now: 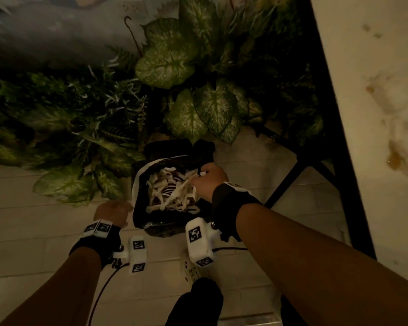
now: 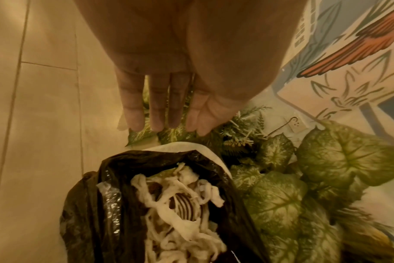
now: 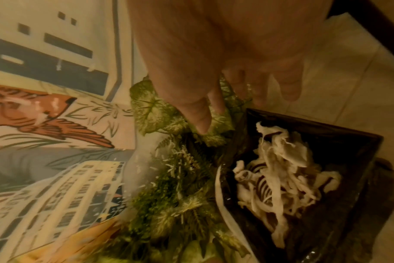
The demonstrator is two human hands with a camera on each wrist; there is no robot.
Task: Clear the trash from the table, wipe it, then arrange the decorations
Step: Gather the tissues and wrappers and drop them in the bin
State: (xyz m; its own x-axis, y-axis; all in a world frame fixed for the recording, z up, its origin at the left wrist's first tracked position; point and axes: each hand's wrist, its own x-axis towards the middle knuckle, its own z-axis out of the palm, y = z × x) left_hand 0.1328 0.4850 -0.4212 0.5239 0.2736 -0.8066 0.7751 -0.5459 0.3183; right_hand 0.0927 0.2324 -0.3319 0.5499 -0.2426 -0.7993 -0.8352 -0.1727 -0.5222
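Observation:
A bin lined with a black bag [image 1: 172, 224] stands on the tiled floor, filled with white shredded paper strips [image 1: 170, 194]. My right hand [image 1: 207, 182] hovers over the bin's right rim; in the right wrist view its fingers [image 3: 254, 96] hang relaxed above the strips [image 3: 281, 178] and hold nothing. My left hand [image 1: 113, 210] is beside the bin's left edge. In the left wrist view its fingers [image 2: 160, 124] are straight and empty, above the bag [image 2: 85, 204]. The white table top [image 1: 375, 114] at the right carries brown stains [image 1: 395, 158].
Large green leafy plants [image 1: 174, 57] crowd the floor behind and left of the bin, against a painted mural wall [image 2: 349, 53]. The table's black metal leg [image 1: 339, 172] runs down close to the bin's right. My dark shoe [image 1: 198, 300] and a cable [image 1: 104, 285] lie near the bottom.

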